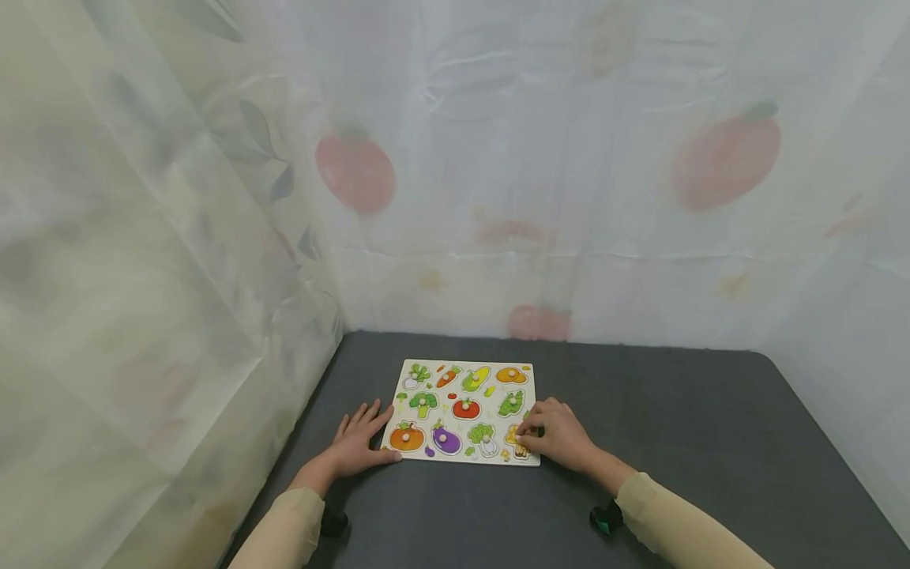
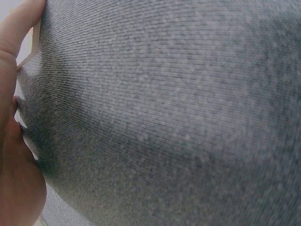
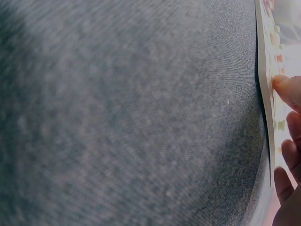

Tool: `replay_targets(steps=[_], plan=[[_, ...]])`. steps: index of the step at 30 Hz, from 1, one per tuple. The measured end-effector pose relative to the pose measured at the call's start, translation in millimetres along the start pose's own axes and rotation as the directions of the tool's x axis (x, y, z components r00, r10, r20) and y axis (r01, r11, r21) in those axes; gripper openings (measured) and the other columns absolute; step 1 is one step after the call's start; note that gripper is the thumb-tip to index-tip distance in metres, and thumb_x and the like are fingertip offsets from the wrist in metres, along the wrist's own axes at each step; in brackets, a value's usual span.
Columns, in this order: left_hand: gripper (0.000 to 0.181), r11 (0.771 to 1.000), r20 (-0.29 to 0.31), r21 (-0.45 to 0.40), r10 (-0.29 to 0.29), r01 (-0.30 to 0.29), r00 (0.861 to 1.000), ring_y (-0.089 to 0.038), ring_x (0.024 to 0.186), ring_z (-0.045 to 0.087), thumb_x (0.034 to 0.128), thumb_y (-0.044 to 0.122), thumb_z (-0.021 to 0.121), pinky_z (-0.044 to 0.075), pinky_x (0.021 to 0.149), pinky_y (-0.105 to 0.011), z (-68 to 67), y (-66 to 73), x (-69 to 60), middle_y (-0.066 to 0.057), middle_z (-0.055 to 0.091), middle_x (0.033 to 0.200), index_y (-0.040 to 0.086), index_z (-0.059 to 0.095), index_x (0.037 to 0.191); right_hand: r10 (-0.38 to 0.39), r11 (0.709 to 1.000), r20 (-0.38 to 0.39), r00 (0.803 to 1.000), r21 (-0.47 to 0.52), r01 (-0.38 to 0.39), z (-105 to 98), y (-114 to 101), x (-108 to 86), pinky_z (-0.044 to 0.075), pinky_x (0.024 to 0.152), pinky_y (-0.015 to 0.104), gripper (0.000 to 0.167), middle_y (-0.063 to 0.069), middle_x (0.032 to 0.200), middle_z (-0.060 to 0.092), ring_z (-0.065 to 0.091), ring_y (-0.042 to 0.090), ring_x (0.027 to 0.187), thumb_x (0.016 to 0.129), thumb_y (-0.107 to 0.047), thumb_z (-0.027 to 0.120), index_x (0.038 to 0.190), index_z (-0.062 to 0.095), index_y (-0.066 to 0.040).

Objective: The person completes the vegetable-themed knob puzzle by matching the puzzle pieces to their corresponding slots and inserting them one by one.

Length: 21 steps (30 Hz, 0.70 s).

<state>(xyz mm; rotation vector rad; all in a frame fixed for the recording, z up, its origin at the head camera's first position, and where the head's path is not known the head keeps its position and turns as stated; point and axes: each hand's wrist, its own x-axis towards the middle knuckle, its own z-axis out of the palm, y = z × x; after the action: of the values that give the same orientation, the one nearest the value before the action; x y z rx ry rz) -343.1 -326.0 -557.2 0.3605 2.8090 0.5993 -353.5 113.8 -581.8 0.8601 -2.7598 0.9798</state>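
A wooden vegetable peg puzzle board (image 1: 455,407) lies flat on the dark table, with knobbed pieces in rows across it. My left hand (image 1: 359,442) spreads its fingers at the board's left edge; the thumb (image 2: 21,26) touches the near corner in the left wrist view. At the near right corner, my right hand (image 1: 558,435) pinches a yellow mushroom-shaped piece (image 1: 511,433), which its fingertips partly cover. The knob there is hidden. Close to that hand are the green pea piece (image 1: 511,404) and the cabbage piece (image 1: 483,439). The right thumb (image 3: 284,87) shows low over the board.
The grey cloth-like tabletop (image 1: 675,442) extends to the right of the board and in front of it. Pale fruit-print curtains (image 1: 540,158) hang along the back and both sides. A dark wrist strap (image 1: 607,518) sits at the right sleeve.
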Motion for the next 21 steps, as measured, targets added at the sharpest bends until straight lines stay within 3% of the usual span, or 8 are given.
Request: replay_targets(steps=[7,16,21], plan=[[0.103,1.000,0.005,0.006,0.008,-0.008,1.000,-0.046,0.154,0.005,0.0842,0.065,0.075,-0.001,0.118,-0.069,-0.1,1.8,2.4,-0.018,0.016,0.169,0.016,0.029,0.163,0.007,1.000,0.000,1.000,-0.006,-0.007,-1,-2,-2.2,0.035,0.077,0.037,0.007,-0.018,0.092,0.057,0.043,0.007,0.084,0.090,-0.031,0.081,0.097,0.082,-0.029],[0.103,0.999,0.008,0.009,0.032,-0.032,0.999,-0.048,0.153,0.008,0.0844,0.063,0.075,0.001,0.118,-0.070,-1.7,3.9,9.4,-0.022,0.017,0.168,0.014,0.031,0.163,-0.032,0.996,-0.055,0.998,-0.091,0.026,-1,4,-6.9,0.034,0.074,0.032,0.012,-0.018,0.094,0.058,0.041,0.005,0.083,0.090,-0.032,0.081,0.102,0.083,-0.030],[0.099,0.999,-0.004,-0.017,0.043,-0.043,0.999,-0.051,0.151,0.010,0.0871,0.061,0.072,0.002,0.116,-0.071,0.7,1.1,5.4,-0.027,0.019,0.166,0.009,0.033,0.162,0.019,0.993,-0.101,0.995,-0.114,-0.031,-4,9,-18.1,0.039,0.078,0.036,0.019,-0.015,0.099,0.060,0.045,0.007,0.088,0.092,-0.032,0.079,0.110,0.081,-0.027]])
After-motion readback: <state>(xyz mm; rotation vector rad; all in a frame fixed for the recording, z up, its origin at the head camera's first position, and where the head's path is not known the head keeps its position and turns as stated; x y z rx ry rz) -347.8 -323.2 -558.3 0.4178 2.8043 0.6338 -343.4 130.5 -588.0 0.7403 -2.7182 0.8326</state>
